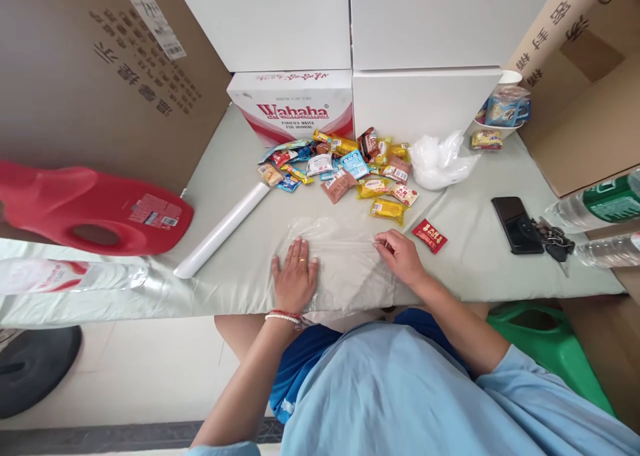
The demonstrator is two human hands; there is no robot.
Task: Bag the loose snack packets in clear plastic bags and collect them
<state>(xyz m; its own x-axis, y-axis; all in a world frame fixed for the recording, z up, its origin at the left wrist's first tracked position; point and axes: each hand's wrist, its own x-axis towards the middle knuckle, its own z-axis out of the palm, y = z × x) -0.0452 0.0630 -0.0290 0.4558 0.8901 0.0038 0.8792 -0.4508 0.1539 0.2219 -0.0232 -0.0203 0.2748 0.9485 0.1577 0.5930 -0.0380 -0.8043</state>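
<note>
Clear plastic sheet (pixel 345 269) is laid out, creases unsmoothed, pressed by splayed left hand (pixel 295 279), pinched by right hand (pixel 401 256).

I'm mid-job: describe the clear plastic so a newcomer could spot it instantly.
Start at the Wahaha box at the back of the table, then come nearer, past the pile of snack packets. The clear plastic lies beneath the left hand, with the right hand pinching it. Unlike the bunched white bag, it is see-through and spread out.
</note>
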